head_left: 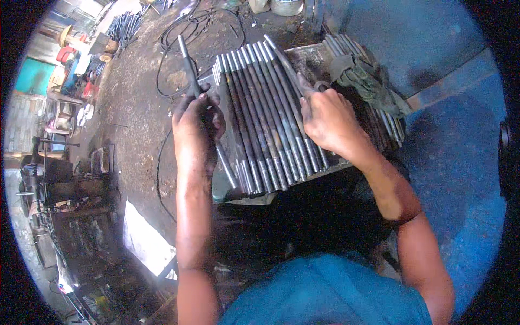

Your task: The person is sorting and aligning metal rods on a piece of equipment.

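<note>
My left hand is closed around a dark metal rod, held tilted left of the row. This rod has bright ends, the upper one pointing away from me and the lower one showing below my hand. In front of me, several similar threaded rods lie side by side, their shiny threaded ends toward me. Over the row's right side, my right hand is closed on another rod, whose bright far end sticks out beyond the others. My fingers hide its near part.
A dark green rag lies over more rods at the right. Black cable coils on the dirty floor beyond. A white sheet lies at lower left, near dark machinery. A blue panel stands at far right.
</note>
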Action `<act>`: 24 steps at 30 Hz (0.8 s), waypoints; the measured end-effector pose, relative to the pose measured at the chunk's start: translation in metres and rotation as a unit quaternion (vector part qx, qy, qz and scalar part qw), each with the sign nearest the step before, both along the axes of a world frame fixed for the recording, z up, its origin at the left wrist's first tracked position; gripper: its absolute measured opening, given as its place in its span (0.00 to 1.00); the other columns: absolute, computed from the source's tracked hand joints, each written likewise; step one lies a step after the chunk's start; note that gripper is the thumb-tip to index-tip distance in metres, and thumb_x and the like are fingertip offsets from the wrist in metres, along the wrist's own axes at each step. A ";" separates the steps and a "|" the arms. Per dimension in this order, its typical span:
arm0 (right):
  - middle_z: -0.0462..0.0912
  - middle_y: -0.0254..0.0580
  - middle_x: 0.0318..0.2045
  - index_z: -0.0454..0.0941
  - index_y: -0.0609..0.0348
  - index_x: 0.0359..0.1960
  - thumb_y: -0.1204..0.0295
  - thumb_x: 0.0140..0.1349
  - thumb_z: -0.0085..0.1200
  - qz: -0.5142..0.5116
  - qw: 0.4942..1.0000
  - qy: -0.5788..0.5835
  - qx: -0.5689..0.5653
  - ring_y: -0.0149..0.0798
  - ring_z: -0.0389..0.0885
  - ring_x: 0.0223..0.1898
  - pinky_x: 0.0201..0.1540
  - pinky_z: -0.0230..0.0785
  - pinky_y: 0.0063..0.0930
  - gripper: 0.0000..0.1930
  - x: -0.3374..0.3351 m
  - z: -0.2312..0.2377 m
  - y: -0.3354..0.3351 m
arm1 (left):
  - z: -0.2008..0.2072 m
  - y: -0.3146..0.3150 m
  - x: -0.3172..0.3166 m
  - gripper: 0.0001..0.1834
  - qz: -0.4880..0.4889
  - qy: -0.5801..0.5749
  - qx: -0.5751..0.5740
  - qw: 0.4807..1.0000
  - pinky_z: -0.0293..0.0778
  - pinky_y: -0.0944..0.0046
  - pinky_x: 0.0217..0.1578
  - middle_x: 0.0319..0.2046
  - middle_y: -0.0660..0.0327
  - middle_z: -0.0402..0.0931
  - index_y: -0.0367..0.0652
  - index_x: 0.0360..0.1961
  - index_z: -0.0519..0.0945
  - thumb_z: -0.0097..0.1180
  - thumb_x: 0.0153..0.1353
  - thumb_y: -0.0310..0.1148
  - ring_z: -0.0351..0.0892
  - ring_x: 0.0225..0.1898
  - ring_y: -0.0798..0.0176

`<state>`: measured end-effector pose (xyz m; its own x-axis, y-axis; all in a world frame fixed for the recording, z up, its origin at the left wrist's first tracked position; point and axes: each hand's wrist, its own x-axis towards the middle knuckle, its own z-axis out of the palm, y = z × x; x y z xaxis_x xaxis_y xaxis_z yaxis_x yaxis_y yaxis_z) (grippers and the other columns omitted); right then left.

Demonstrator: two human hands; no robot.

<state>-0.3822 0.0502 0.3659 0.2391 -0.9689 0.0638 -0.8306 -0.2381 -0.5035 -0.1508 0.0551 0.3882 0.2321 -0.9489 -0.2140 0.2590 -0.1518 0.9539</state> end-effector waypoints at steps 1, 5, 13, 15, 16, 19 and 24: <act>0.78 0.65 0.26 0.74 0.65 0.50 0.71 0.61 0.47 -0.001 1.000 0.002 0.002 0.65 0.77 0.31 0.40 0.69 0.55 0.17 0.001 0.001 0.001 | -0.002 -0.002 0.001 0.12 -0.013 -0.001 0.004 1.000 0.57 0.74 0.17 0.27 0.62 0.71 0.35 0.43 0.72 0.44 0.64 0.32 0.62 0.19 0.72; 0.78 0.62 0.25 0.78 0.63 0.43 0.69 0.62 0.47 0.007 0.998 0.059 -0.028 0.64 0.77 0.31 0.39 0.67 0.55 0.13 0.001 0.001 0.007 | -0.002 -0.002 -0.002 0.12 -0.011 0.043 -0.011 0.999 0.56 0.74 0.18 0.29 0.61 0.72 0.35 0.43 0.71 0.44 0.64 0.32 0.62 0.20 0.72; 0.81 0.61 0.27 0.63 0.74 0.60 0.72 0.50 0.52 0.023 0.993 0.117 -0.024 0.60 0.81 0.31 0.37 0.73 0.53 0.33 0.007 0.009 0.011 | -0.003 -0.001 0.000 0.15 0.005 0.044 0.000 0.999 0.57 0.73 0.19 0.31 0.58 0.73 0.32 0.50 0.69 0.44 0.64 0.30 0.63 0.21 0.71; 0.81 0.61 0.27 0.62 0.75 0.61 0.72 0.50 0.52 0.029 0.992 0.120 -0.012 0.59 0.82 0.30 0.37 0.73 0.52 0.33 0.009 0.010 0.012 | -0.003 0.000 0.001 0.15 0.002 0.041 -0.002 0.999 0.57 0.73 0.19 0.31 0.58 0.73 0.32 0.50 0.69 0.43 0.64 0.29 0.63 0.21 0.71; 0.81 0.61 0.27 0.62 0.75 0.61 0.72 0.50 0.52 0.029 0.992 0.120 -0.012 0.59 0.82 0.30 0.37 0.73 0.52 0.33 0.008 0.009 0.012 | -0.003 0.000 0.001 0.15 -0.001 0.038 -0.005 0.999 0.58 0.73 0.19 0.31 0.58 0.73 0.32 0.50 0.69 0.43 0.64 0.29 0.63 0.21 0.71; 0.77 0.59 0.25 0.63 0.63 0.63 0.68 0.63 0.45 0.018 0.990 0.125 0.056 0.61 0.76 0.33 0.41 0.66 0.53 0.26 0.006 0.005 0.012 | -0.004 -0.001 -0.001 0.15 -0.011 0.046 -0.003 0.999 0.58 0.73 0.19 0.31 0.58 0.72 0.32 0.50 0.69 0.42 0.65 0.28 0.64 0.21 0.71; 0.77 0.53 0.30 0.61 0.62 0.64 0.69 0.62 0.45 0.022 0.991 0.128 0.011 0.56 0.75 0.37 0.44 0.63 0.48 0.28 0.007 0.004 0.019 | -0.008 -0.002 0.001 0.11 -0.011 0.041 -0.005 0.999 0.60 0.72 0.18 0.29 0.59 0.72 0.34 0.44 0.69 0.42 0.65 0.29 0.66 0.20 0.70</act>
